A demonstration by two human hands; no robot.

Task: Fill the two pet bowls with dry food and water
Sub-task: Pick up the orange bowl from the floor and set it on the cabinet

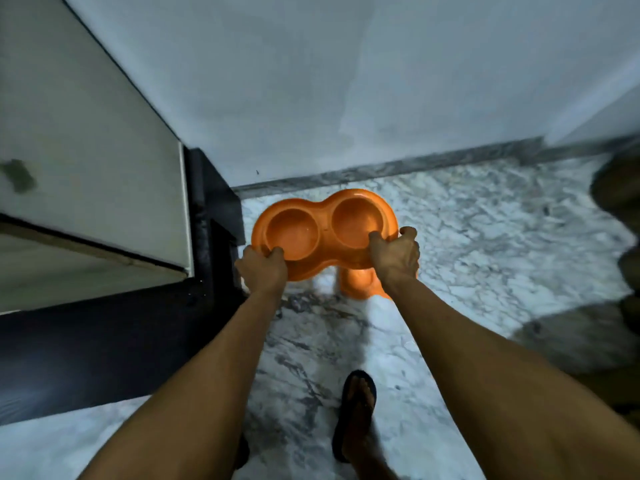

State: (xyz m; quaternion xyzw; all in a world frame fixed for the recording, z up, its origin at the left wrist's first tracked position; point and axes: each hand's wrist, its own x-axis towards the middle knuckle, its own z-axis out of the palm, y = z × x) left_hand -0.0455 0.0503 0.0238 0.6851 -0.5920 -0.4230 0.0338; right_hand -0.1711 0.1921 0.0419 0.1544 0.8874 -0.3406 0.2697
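Note:
An orange plastic double pet bowl (323,233) with two round wells is held above the marble floor, near the wall. Both wells look empty. My left hand (263,270) grips its near left rim, thumb over the edge. My right hand (396,252) grips the near right rim, fingers curled into the right well. An orange glow or a second orange piece (358,284) shows on the floor just beneath the bowl; I cannot tell which.
A pale cabinet (86,161) on a dark base (104,341) stands at the left. A grey-white wall (346,81) with a dark skirting runs behind the bowl. My sandalled foot (356,410) is on the marble floor (485,237). Dark blurred shapes (616,237) fill the right edge.

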